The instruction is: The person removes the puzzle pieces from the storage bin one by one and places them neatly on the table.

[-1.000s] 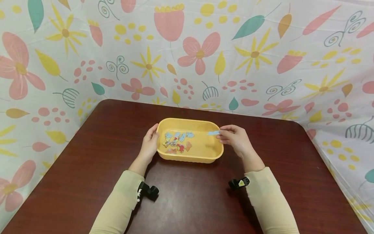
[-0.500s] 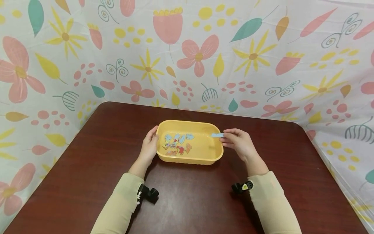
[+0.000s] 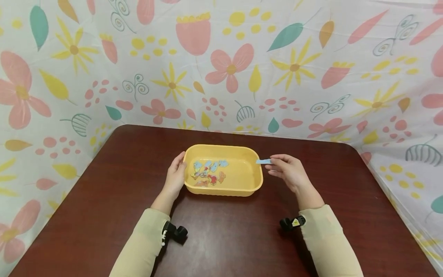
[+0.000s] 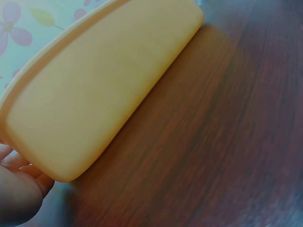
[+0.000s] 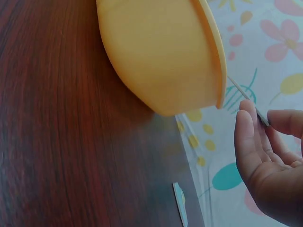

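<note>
A yellow plastic tray [image 3: 242, 191] stands on the table, with several flat, colourful puzzle pieces [image 3: 211, 173] gathered in its left half. My left hand [image 3: 174, 179] grips the tray's left end, thumb at the rim; its fingers curl by the end wall in the left wrist view. Just off the right end, my right hand [image 3: 290, 173] pinches a light-blue puzzle piece [image 3: 263, 161] between thumb and fingers, the piece's tip overlapping the rim in the head view. In the right wrist view this piece [image 5: 239, 89] shows edge-on, a thin strip.
Another pale-blue piece [image 5: 180, 204] lies on the table near the right hand in the right wrist view. The dark brown table [image 3: 221, 238] ends at the back against a flowered cloth [image 3: 228, 104]. Black wrist cameras [image 3: 176, 232] sit on both sleeves.
My right hand has drawn the light-blue piece rightward, from over the tray's inside to its right rim. The left hand keeps its hold on the tray; the head view has shifted slightly.
</note>
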`<action>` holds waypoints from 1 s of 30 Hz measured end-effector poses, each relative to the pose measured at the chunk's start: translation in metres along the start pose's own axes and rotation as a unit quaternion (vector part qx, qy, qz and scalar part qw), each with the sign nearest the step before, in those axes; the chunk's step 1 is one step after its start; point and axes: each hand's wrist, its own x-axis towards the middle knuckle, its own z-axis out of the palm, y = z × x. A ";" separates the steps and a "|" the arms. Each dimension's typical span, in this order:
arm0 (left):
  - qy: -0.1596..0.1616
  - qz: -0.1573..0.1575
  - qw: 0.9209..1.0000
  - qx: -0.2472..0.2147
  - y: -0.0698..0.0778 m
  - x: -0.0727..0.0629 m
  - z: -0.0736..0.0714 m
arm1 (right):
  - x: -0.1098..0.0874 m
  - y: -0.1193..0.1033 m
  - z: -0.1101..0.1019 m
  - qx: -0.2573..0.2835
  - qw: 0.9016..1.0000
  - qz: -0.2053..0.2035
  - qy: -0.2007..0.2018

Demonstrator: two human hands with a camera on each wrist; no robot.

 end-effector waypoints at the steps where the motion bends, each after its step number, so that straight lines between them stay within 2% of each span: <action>1: 0.001 -0.001 1.000 0.000 -0.001 -0.001 0.000 | 0.000 0.000 -0.002 0.002 1.000 0.001 0.000; 19: 0.000 -0.001 1.000 -0.008 -0.002 -0.003 -0.002 | -0.008 0.001 -0.043 0.073 0.997 0.007 0.012; 30: -0.006 0.007 1.000 -0.005 0.001 -0.003 0.000 | -0.011 0.004 -0.074 0.077 0.997 0.014 0.028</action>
